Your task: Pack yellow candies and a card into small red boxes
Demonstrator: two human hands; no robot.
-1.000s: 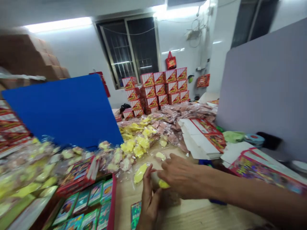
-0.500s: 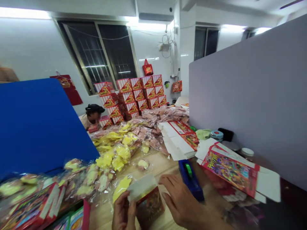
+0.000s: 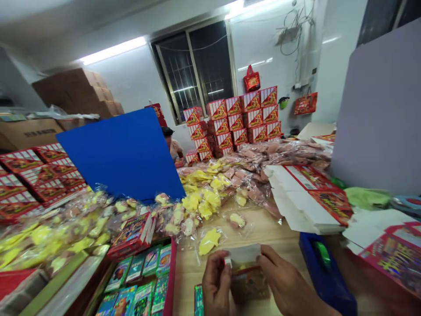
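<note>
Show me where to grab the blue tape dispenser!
Wrap your fingers around the long blue body of the tape dispenser, just below the green tape roll, coming down from above. It seems to lie flat on the wooden table, and its narrow body suits one hand. Keep off the roll.

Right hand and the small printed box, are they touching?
Touching. The head view shows the right hand with its fingers pressed against the right side of the small printed box, just below the box's white flap.
</note>
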